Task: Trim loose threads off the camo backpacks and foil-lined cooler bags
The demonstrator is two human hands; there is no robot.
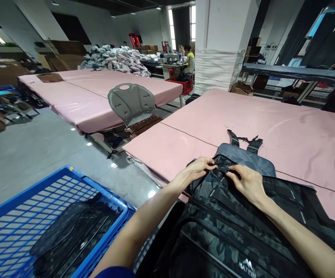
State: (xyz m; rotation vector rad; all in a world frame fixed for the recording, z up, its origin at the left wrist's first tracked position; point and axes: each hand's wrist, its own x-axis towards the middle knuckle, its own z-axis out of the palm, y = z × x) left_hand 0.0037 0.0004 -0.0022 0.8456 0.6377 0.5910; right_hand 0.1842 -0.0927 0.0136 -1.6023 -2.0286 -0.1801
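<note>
A dark camouflage backpack (242, 227) lies flat on the pink table (286, 131) in front of me, its grey straps pointing away. My left hand (199, 167) pinches the fabric at the backpack's top edge, fingers closed. My right hand (247, 181) grips the same top edge a little to the right, fingers curled onto it. Both hands sit close together near the handle area.
A blue plastic crate (19, 216) holding a dark bag (74, 235) stands low at my left. A grey chair (131, 102) sits between this table and another pink table (83, 92). A heap of bags (118, 60) and a seated person (189, 60) are far back.
</note>
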